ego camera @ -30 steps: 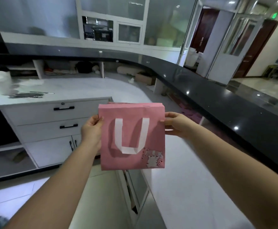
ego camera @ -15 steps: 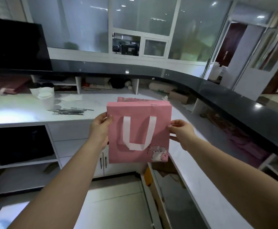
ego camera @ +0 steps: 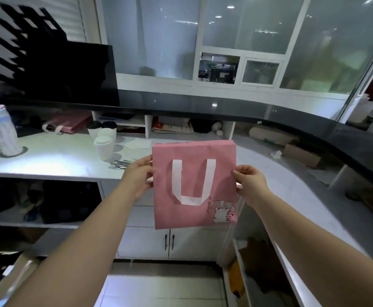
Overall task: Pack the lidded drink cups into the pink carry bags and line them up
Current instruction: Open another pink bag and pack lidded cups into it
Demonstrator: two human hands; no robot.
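Observation:
A flat pink carry bag [ego camera: 194,185] with a white handle and a small cartoon print hangs in the air in front of me. My left hand [ego camera: 137,177] pinches its left edge and my right hand [ego camera: 248,181] pinches its right edge. Several lidded drink cups [ego camera: 104,146] stand on the white counter [ego camera: 54,160] to the left of the bag, two with black lids at the back. More pink bags [ego camera: 70,125] lie at the back of the counter.
A tall pale tumbler [ego camera: 0,131] stands at the far left. Straws or utensils [ego camera: 120,163] lie by the cups. A black raised ledge [ego camera: 291,116] curves around the counter. Cupboards and open shelves sit below, with tiled floor between them.
The view has swung left, bringing the cups, the tumbler and a dark monitor into sight. Both hands keep the same hold on the bag.

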